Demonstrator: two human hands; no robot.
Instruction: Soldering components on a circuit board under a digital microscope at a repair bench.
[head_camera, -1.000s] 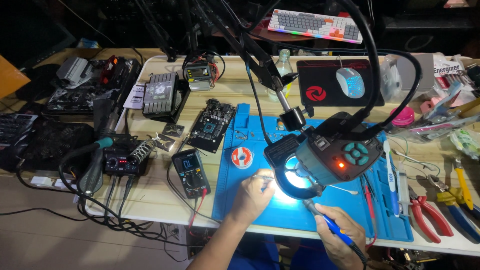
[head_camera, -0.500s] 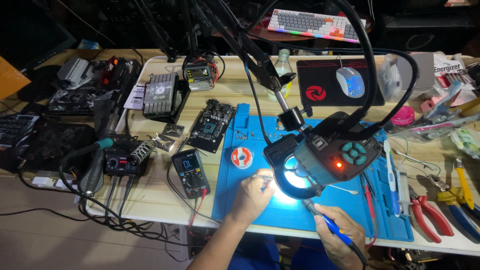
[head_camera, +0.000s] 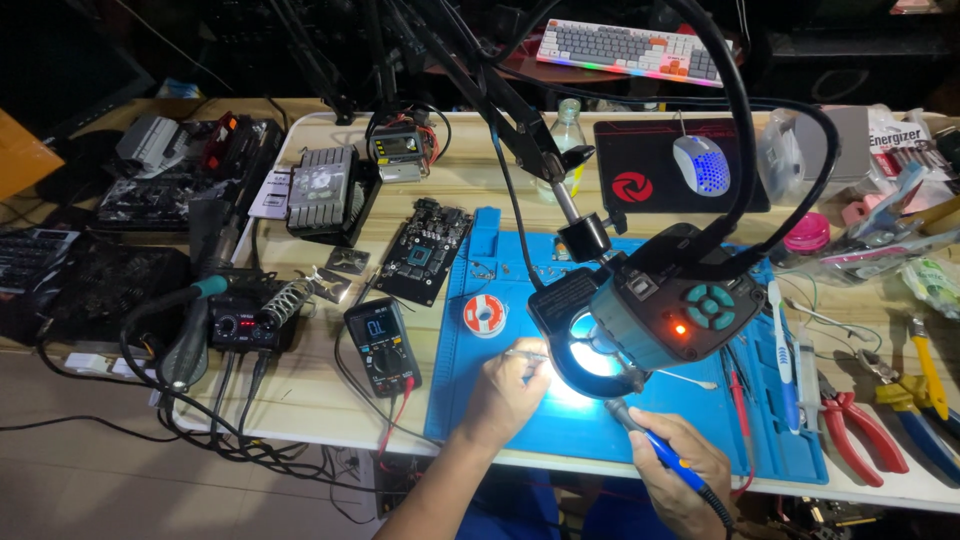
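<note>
My left hand (head_camera: 510, 395) pinches a thin pair of tweezers (head_camera: 527, 353) on the blue work mat (head_camera: 470, 400), pointing toward the brightly lit spot under the ring-light magnifier (head_camera: 650, 315). My right hand (head_camera: 685, 480) grips a blue-handled soldering iron (head_camera: 655, 448) like a pen, its tip reaching up under the magnifier. The lamp head hides whatever lies beneath it. A spool of solder wire (head_camera: 485, 315) sits on the mat just above my left hand.
A multimeter (head_camera: 382, 345), soldering station (head_camera: 245, 325) and circuit board (head_camera: 425, 250) lie left of the mat. Red pliers (head_camera: 860, 430) and yellow-handled cutters (head_camera: 925, 370) lie at the right. A mouse (head_camera: 700, 163), bottle (head_camera: 568, 135) and keyboard (head_camera: 630, 47) stand behind.
</note>
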